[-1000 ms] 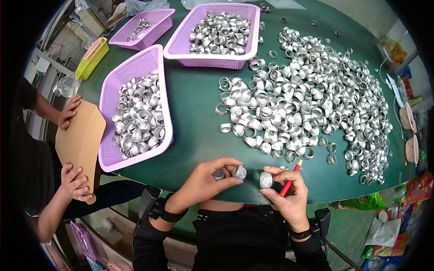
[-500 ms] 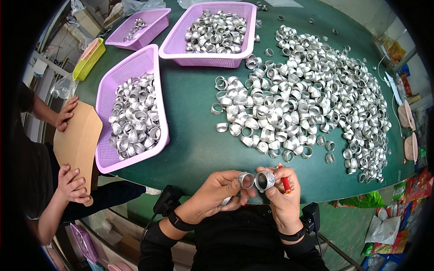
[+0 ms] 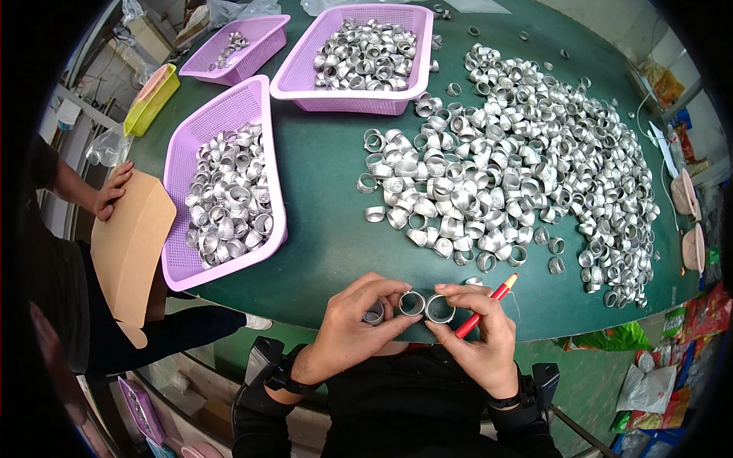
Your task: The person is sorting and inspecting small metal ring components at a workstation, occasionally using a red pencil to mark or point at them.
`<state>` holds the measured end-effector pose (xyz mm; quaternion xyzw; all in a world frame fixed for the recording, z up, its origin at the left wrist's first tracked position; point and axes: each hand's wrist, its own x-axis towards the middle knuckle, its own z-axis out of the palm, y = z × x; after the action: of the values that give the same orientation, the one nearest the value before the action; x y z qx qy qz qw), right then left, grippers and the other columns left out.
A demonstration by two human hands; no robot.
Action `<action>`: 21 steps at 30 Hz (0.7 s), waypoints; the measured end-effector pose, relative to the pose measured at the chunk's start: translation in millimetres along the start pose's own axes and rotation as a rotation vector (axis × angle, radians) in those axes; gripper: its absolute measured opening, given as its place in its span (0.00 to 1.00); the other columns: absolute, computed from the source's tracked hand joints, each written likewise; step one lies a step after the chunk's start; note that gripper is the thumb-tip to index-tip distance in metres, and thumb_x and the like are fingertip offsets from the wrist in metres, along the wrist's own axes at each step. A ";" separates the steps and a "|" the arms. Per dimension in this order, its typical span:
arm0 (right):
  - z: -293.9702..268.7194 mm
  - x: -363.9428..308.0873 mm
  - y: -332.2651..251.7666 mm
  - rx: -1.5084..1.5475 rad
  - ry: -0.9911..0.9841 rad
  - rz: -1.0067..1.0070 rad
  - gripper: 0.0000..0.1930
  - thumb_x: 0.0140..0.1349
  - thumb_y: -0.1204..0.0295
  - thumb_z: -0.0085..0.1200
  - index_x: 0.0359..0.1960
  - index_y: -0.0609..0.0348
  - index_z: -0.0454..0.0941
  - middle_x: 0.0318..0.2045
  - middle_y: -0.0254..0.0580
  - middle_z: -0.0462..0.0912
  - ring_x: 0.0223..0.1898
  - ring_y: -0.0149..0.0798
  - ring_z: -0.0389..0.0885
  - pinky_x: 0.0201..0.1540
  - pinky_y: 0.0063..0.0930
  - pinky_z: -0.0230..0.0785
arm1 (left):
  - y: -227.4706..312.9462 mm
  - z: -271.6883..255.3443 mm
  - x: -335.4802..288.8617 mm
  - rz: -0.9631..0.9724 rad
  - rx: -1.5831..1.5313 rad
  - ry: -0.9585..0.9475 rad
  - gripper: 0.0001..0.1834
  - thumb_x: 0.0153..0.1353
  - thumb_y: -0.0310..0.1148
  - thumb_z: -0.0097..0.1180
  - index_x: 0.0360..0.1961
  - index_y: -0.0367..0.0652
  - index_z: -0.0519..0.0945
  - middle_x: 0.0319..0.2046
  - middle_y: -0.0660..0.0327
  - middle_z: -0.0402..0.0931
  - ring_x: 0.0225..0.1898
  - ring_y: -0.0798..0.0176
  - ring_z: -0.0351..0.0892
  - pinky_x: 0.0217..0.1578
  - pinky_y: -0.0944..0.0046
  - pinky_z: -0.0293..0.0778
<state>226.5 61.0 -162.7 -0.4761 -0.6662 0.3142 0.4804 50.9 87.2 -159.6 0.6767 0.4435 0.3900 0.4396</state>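
Note:
My left hand (image 3: 353, 320) pinches a silver metal ring (image 3: 402, 304) between thumb and fingertips, its round opening facing up. Tucked further back in the same fingers is a second silver ring (image 3: 373, 314). A wide silver ring (image 3: 450, 311) is held by my right hand (image 3: 482, 336), almost touching the left hand's ring. Across the right hand's fingers slants a red pencil (image 3: 489, 304) with a pale tip. Just beyond that hand, another ring (image 3: 474, 281) lies partly hidden on the green table (image 3: 321, 221).
A large heap of silver rings (image 3: 519, 168) spreads across the right. Purple baskets (image 3: 276, 191) with rings stand at left and back, beside a yellow basket (image 3: 145, 114). At far left another person's hand (image 3: 111, 191) rests on a cardboard piece (image 3: 130, 244).
Both my hands have turned the rings so their openings face up. The red pencil now slants to the upper right. The other person's nearer hand has left the cardboard.

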 end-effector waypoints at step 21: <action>-20.8 0.2 -6.8 0.211 0.139 0.022 0.16 0.45 0.85 0.57 0.35 0.61 0.66 0.36 0.47 0.77 0.41 0.40 0.75 0.46 0.31 0.66 | 3.4 9.5 3.0 -0.901 -0.976 -0.468 0.08 0.58 0.31 0.49 0.37 0.40 0.70 0.30 0.55 0.74 0.23 0.71 0.74 0.08 0.81 0.52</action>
<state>243.7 58.0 -149.6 -0.4506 -0.5891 0.3540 0.5697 61.4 87.0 -158.9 0.2187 0.3489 0.1683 0.8956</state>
